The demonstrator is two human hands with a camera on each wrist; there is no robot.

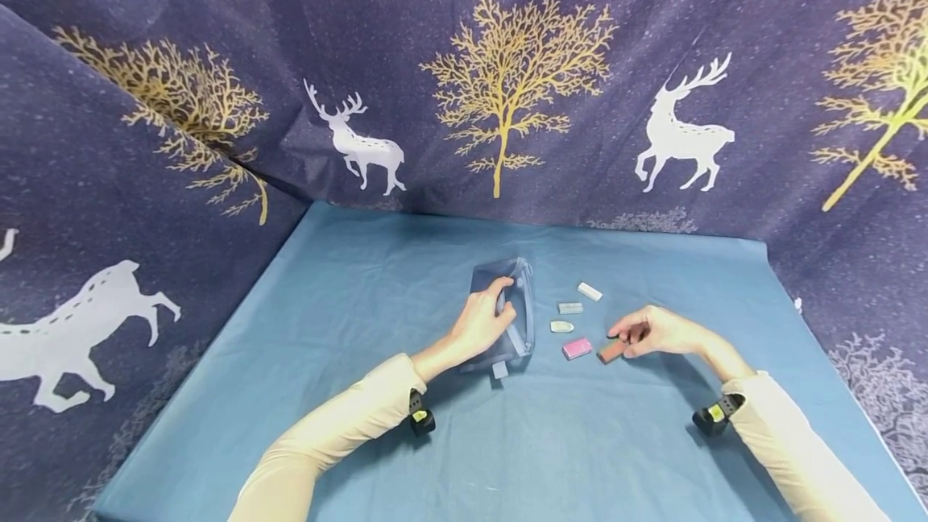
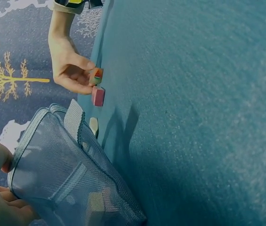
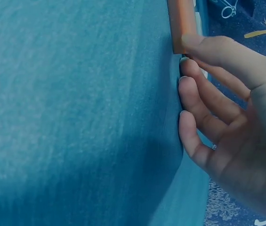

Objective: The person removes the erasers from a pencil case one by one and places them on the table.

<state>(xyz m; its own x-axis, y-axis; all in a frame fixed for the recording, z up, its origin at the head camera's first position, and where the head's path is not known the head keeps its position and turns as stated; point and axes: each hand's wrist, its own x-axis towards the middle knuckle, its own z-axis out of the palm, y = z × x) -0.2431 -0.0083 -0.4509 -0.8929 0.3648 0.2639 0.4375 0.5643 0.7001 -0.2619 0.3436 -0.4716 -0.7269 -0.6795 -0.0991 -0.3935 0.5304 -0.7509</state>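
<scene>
My left hand point(image 1: 484, 321) grips one edge of a blue mesh zip pouch point(image 1: 524, 308), its thumb and fingers at the side of the mesh. In the left wrist view the pouch point(image 2: 52, 155) stands tilted up, and pale and pink shapes show through its lower mesh. Thumb and fingertips of my right hand point(image 1: 656, 331) pinch a small orange-brown block point(image 1: 612, 351), which looks like an eraser. In the right wrist view, the thumb lies against the end of this block point(image 3: 182, 26), with the other fingers curled below. Close beside it is a pink block point(image 1: 577, 349).
Between the hands lie a small white block point(image 1: 590, 292), a grey-green block point(image 1: 570, 308) and a pale round-ended piece point(image 1: 561, 327). Blue cloth point(image 1: 551, 441) covers the table. A dark curtain printed with deer and trees point(image 1: 580, 208) hangs along its back edge.
</scene>
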